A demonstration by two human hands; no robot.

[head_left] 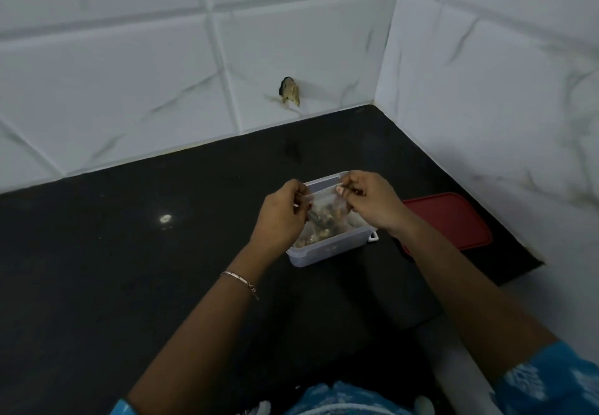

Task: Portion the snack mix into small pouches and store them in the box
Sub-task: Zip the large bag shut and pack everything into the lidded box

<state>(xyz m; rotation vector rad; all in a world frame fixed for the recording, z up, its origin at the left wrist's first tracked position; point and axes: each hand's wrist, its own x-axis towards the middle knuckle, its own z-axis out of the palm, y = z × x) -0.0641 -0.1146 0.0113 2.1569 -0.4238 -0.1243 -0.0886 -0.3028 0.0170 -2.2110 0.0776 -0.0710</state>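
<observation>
A small clear pouch with brown snack mix inside hangs above a clear plastic box on the black counter. My left hand pinches the pouch's top left corner. My right hand pinches the top right corner. Both hold the pouch's upper edge stretched between them. The box holds more snack mix, partly hidden behind the pouch and my left hand.
A red lid lies flat on the black counter to the right of the box. White tiled walls close the back and right side. A hole with a stub marks the back wall.
</observation>
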